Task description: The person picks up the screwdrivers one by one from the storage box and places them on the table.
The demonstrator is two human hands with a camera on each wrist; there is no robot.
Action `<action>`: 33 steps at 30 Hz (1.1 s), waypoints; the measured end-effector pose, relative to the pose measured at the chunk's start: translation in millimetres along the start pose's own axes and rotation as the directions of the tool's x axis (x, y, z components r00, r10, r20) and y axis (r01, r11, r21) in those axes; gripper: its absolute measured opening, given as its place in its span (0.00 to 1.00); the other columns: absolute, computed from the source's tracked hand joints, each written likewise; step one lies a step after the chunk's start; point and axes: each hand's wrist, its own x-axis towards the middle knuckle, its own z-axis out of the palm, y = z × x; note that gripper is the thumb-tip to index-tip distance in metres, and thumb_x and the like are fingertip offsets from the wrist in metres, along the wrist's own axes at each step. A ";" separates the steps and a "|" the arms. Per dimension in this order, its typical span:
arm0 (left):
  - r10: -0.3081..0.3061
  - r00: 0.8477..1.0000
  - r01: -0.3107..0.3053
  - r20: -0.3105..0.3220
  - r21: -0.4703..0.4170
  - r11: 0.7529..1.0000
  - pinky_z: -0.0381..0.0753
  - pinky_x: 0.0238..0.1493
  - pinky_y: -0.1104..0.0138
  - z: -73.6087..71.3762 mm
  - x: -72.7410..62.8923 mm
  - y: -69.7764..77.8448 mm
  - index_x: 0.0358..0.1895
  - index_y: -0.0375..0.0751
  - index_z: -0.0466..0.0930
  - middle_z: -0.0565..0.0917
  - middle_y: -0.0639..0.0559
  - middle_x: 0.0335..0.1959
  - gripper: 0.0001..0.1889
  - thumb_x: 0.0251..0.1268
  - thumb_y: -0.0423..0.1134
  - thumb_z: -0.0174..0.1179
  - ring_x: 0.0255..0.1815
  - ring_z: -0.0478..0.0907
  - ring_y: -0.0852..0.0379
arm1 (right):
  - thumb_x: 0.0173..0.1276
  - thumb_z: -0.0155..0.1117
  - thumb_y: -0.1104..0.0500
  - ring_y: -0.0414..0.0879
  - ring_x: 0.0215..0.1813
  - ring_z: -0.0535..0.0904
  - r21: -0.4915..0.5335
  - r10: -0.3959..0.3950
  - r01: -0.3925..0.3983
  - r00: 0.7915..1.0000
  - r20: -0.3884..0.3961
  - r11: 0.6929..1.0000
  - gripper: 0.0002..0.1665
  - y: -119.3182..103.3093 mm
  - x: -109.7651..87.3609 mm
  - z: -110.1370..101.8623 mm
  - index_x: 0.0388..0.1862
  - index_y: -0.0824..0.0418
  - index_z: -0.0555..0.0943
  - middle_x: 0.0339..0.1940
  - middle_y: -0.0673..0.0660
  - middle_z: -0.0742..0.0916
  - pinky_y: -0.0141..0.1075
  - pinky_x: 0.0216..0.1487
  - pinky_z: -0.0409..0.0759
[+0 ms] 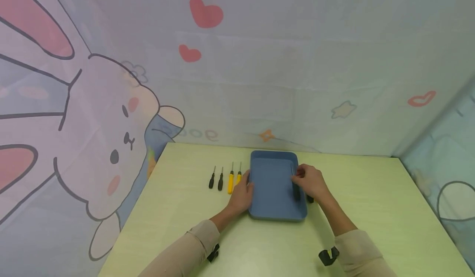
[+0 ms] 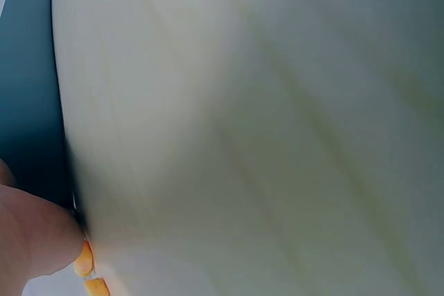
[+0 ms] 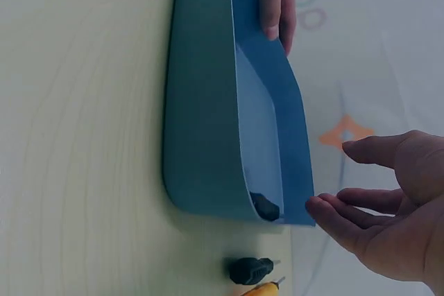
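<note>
A blue rectangular tray (image 1: pixel 274 186) rests on the table, its left wall gripped at the rim by my left hand (image 1: pixel 241 196). In the left wrist view, fingers press against the tray's outer wall. My right hand (image 1: pixel 311 181) hovers at the tray's right rim. The right wrist view shows its thumb and fingers apart, with nothing between them. Below those fingers, a screwdriver with a black handle (image 1: pixel 296 192) lies along the inside of the right wall. Just outside that wall is another black handle (image 1: pixel 310 199), partly hidden by my right hand and wrist.
Two small black-handled screwdrivers (image 1: pixel 211 181) and two yellow-handled screwdrivers (image 1: pixel 231 183) lie in a row left of the tray. In the right wrist view, an orange-yellow handle (image 3: pixel 262 290) shows beyond the tray. A printed cloth (image 1: pixel 259 83) hangs behind the table.
</note>
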 end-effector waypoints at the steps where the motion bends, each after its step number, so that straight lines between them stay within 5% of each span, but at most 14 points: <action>1: 0.002 1.000 -0.002 0.002 -0.003 1.000 0.70 0.76 0.48 -0.4 -0.1 0.1 0.83 0.28 0.54 0.66 0.31 0.80 0.28 0.87 0.34 0.43 0.78 0.68 0.36 | 0.72 0.70 0.58 0.63 0.53 0.86 -0.008 -0.001 0.001 1.000 0.004 1.000 0.28 -2.3 -0.3 0.9 0.61 0.78 0.80 0.48 0.68 0.89 0.55 0.56 0.84; 7: 0.000 1.000 0.000 0.005 0.000 1.000 0.70 0.76 0.48 -0.9 0.3 -0.1 0.83 0.29 0.54 0.66 0.32 0.80 0.28 0.87 0.34 0.43 0.78 0.67 0.37 | 0.72 0.71 0.56 0.64 0.54 0.85 -0.062 0.019 -0.016 0.999 0.044 0.998 0.30 -11.3 -1.7 8.9 0.62 0.78 0.79 0.50 0.69 0.88 0.57 0.56 0.84; 17: 0.004 1.000 -0.004 0.003 0.019 1.000 0.70 0.75 0.47 -0.6 1.1 -1.2 0.83 0.28 0.54 0.66 0.31 0.79 0.28 0.87 0.34 0.43 0.78 0.68 0.36 | 0.71 0.73 0.51 0.74 0.68 0.76 -0.159 0.073 -0.052 0.989 0.131 0.986 0.44 -19.1 -3.1 24.2 0.69 0.85 0.70 0.67 0.81 0.78 0.62 0.65 0.79; 27: 0.013 1.000 -0.013 -0.005 0.019 1.000 0.72 0.75 0.48 1.6 1.2 -5.3 0.83 0.29 0.55 0.68 0.32 0.79 0.28 0.87 0.34 0.43 0.77 0.70 0.37 | 0.71 0.71 0.51 0.64 0.42 0.83 -0.184 0.041 -0.016 0.990 0.136 0.983 0.34 -29.3 -3.7 37.1 0.53 0.84 0.77 0.47 0.77 0.85 0.56 0.44 0.83; 33: 0.034 0.999 -0.034 -0.013 0.018 0.999 0.71 0.75 0.48 1.8 2.9 -5.2 0.82 0.28 0.56 0.68 0.31 0.78 0.28 0.86 0.33 0.44 0.77 0.70 0.37 | 0.73 0.69 0.52 0.72 0.50 0.81 -0.271 0.018 0.006 0.996 0.089 0.963 0.27 -27.1 -1.9 43.9 0.43 0.80 0.79 0.42 0.75 0.84 0.62 0.53 0.80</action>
